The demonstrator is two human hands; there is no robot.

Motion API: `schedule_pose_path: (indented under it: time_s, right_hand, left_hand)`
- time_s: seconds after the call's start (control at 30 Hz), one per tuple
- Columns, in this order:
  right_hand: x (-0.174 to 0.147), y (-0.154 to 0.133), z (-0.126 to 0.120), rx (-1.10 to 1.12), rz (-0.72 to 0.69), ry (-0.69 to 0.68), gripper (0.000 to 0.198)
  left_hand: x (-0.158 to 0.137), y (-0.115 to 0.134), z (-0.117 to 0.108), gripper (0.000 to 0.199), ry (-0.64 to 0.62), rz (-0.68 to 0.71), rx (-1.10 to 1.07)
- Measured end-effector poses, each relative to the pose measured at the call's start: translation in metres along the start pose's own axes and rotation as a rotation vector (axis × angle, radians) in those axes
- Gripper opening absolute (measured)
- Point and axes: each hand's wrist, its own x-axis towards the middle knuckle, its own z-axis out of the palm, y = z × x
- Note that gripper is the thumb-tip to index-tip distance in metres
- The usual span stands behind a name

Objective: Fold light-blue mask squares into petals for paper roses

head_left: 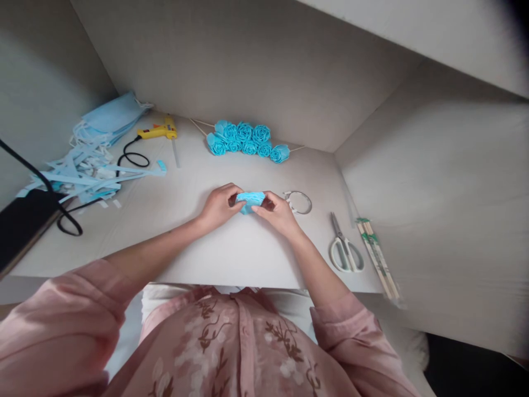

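Between my two hands, above the middle of the table, is a blue fabric flower (pixel 250 199) with a ruffled upper edge. My left hand (pixel 221 205) pinches its left side with thumb and fingers. On the other side my right hand (pixel 278 209) grips it, the thumb resting on the near face. The fingertips behind the flower are partly hidden. Just right of my right hand lies a ring of thin wire or tape (pixel 301 202) on the tabletop. Farther back sits a cluster of finished blue roses (pixel 243 138), some on thin sticks.
A yellow glue gun (pixel 159 130) with a black cord stands at the back left. Beside it are stacked blue face masks (pixel 111 116) and a heap of cut strips (pixel 91 173). White-handled scissors (pixel 345 251) and packaged wooden sticks (pixel 378 259) lie at the right, near the wall.
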Motion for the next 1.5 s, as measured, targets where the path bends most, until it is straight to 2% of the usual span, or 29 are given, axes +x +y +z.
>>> schedule_pose_path:
  time_s: [0.17,0.23,0.3,0.37,0.47,0.7,1.0,1.2,1.5]
  right_hand:
    - [-0.001,0.001,0.001,-0.081,-0.034,0.017,0.014]
    - [0.000,0.003,0.001,-0.083,-0.038,0.025,0.013]
    - [0.001,0.005,0.000,-0.070,-0.040,0.026,0.015]
    - [0.001,0.006,-0.001,-0.066,-0.035,0.024,0.016]
    - [0.002,0.006,-0.001,-0.082,-0.029,0.023,0.016]
    - [0.001,0.005,-0.001,-0.068,-0.043,0.009,0.023]
    - [0.002,0.006,0.000,-0.034,-0.045,-0.005,0.026]
    - [0.001,0.006,0.000,-0.085,-0.024,0.010,0.020]
    - [0.000,0.006,0.002,-0.110,-0.006,0.033,0.023]
  left_hand:
    - [0.001,0.002,-0.001,0.008,-0.048,0.000,0.039]
    - [0.005,0.000,-0.008,0.021,-0.170,-0.040,-0.027]
    - [0.011,-0.003,-0.019,0.036,-0.353,-0.076,-0.126]
    - [0.017,-0.007,-0.031,0.039,-0.496,-0.096,-0.219]
    - [0.022,-0.013,-0.042,0.035,-0.576,-0.127,-0.346]
    - [0.021,-0.021,-0.035,0.032,-0.512,-0.228,-0.474]
    - [0.018,-0.022,-0.027,0.028,-0.434,-0.225,-0.413]
    - [0.017,-0.021,-0.020,0.025,-0.362,-0.241,-0.424]
    - [0.015,-0.010,-0.025,0.034,-0.361,-0.205,-0.397]
